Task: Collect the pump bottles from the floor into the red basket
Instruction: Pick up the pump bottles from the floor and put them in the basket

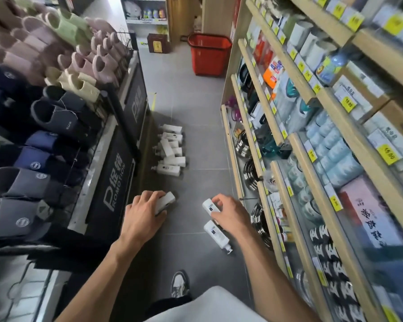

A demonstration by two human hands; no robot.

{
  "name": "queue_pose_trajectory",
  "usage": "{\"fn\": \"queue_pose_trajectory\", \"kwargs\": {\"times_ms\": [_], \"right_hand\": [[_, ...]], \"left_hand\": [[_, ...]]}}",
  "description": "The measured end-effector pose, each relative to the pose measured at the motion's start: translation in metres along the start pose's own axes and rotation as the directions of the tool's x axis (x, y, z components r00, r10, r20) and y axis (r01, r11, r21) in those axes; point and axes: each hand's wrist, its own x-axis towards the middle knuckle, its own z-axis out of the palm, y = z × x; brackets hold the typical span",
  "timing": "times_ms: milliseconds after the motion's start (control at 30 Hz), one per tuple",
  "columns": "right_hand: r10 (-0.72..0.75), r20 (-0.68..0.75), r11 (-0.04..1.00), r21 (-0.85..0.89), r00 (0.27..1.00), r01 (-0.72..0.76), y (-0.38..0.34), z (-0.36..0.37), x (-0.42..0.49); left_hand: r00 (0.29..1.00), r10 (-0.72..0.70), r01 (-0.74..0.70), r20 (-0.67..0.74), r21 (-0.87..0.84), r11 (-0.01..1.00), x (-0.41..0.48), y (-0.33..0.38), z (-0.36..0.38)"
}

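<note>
left bottle (165, 202): half under left hand (142, 213) | right bottle (208, 206): pump end behind right hand (228, 213) | pile (171, 149): count unclear | basket (208, 55): inside hidden | shelf goods (330, 140): blurred

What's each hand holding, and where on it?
Left hand grips one bottle round its body; right hand pinches a second bottle by its near end.

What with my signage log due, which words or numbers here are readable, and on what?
"PROMOTION": black sign panel below the slipper rack.
"16.00": upper yellow price tag, on a shelf edge.
"15.00": lower yellow price tag, on a shelf edge.
Label on each pump bottle, remaining tags, box lettering: too small or blurred.
</note>
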Motion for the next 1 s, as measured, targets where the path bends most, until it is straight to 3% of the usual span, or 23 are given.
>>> {"fn": "queue_pose_trajectory", "kwargs": {"times_ms": [267,600,1000], "right_hand": [[0.051,-0.002,0.999,0.018,0.999,-0.050,-0.019,0.007,0.045],[0.075,-0.035,0.996,0.042,0.997,-0.073,-0.002,-0.025,0.128],[0.096,0.059,0.993,0.060,0.994,-0.100,-0.009,-0.020,0.197]], "left_hand": [[0.995,0.050,-0.051,0.091,0.000,0.999,0.057,-0.013,-0.001],[0.990,0.082,-0.082,0.117,-0.009,0.997,0.144,0.023,-0.002],[0.986,0.032,-0.031,0.163,-0.009,0.999,0.212,0.018,-0.006]]}}
